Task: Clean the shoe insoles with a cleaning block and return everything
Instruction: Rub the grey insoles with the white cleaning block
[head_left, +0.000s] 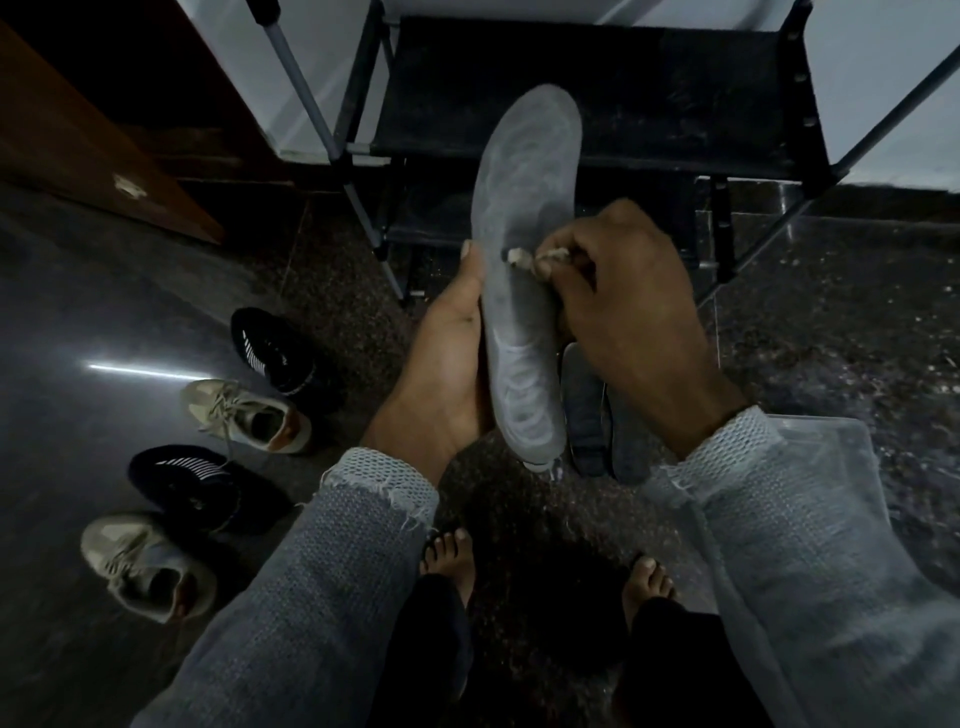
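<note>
Your left hand (447, 364) cups the long grey foam insole (524, 270) mid-scene, toe pointing far; your right hand (634, 312) pinches the small pale cleaning block (519, 256) against its middle. Use short strokes and brace from beneath to limit flex.

I stand on a dark speckled stone floor (831, 322) with a streak of light. Ahead is a black metal-framed rack (597, 93); a brown wooden cabinet (78, 135) sits to my left.

The left hand (447, 358) holds a grey insole (524, 270) upright while the right hand (628, 296) pinches a cleaning block (518, 256) against it.
</note>
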